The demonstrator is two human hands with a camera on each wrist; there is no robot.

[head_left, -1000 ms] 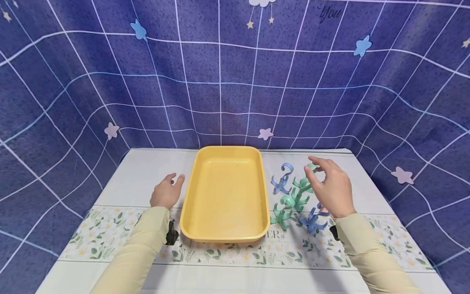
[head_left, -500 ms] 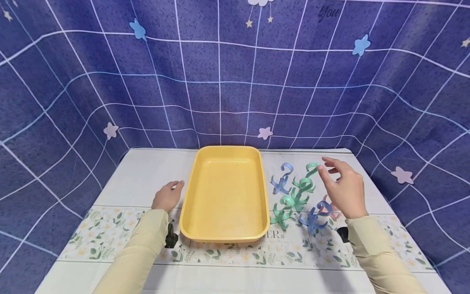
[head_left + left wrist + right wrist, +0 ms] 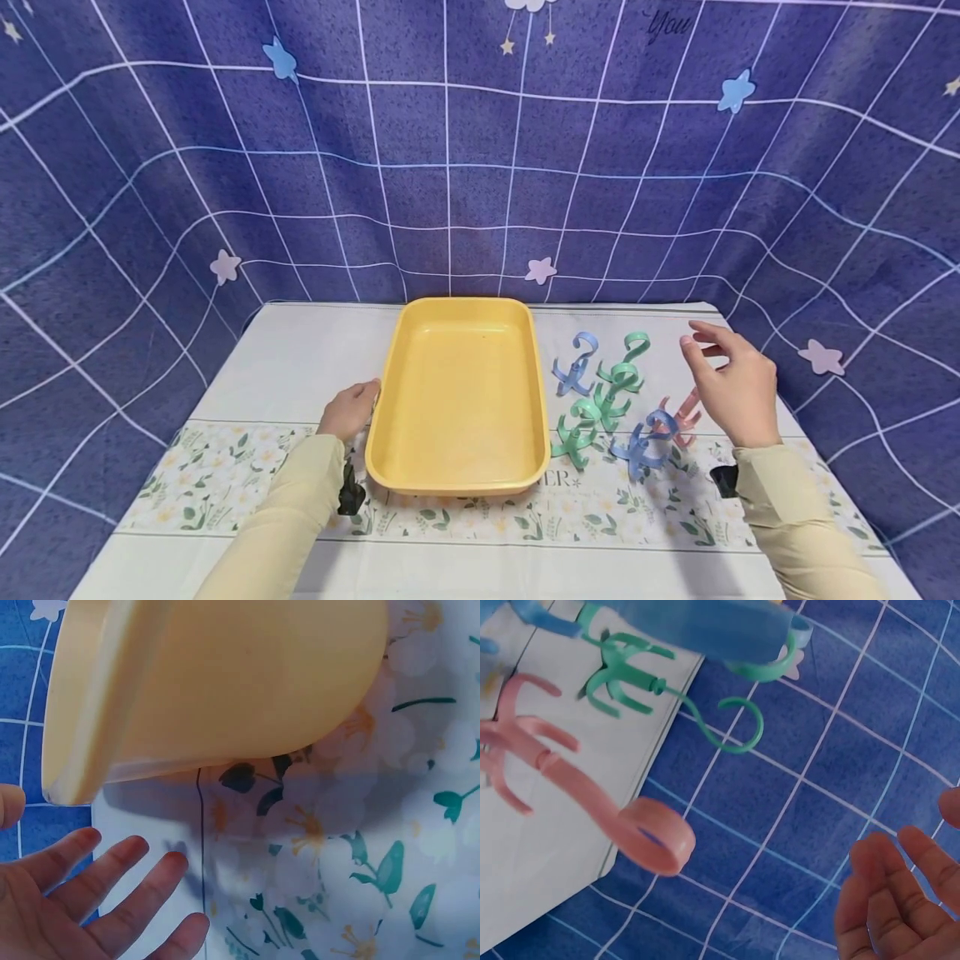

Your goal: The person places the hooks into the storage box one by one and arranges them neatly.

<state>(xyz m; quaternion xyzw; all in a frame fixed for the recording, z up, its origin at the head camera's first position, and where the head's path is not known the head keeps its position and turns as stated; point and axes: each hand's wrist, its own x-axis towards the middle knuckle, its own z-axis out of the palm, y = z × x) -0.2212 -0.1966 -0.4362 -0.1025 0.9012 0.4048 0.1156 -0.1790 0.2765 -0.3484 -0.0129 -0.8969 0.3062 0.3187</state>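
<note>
My left hand (image 3: 348, 411) is beside the left wall of a yellow plastic tray (image 3: 459, 487). In the left wrist view its extended, spread fingers lie just below the tray's rim, apart from it. My right hand (image 3: 738, 392) hovers over the right side of the table, fingers loosely bent and nothing between them. Nearest to it stands a pink plastic figure (image 3: 585, 784) with splayed limbs and a curled hook end, partly hidden in the head view. Left of that are a front blue hooked figure (image 3: 637, 450), a rear blue one (image 3: 573, 375) and several green ones (image 3: 573, 442).
A white cloth with a flowered band (image 3: 247, 467) covers the table. Behind and on both sides hangs a dark blue curtain (image 3: 480, 192) with grid lines and stars. Several of the hooked figures stand close together or overlap right of the tray.
My right hand has moved right, away from the green figures, uncovering the pink figure. My left hand has shifted slightly right and toward me, closer to the tray.
</note>
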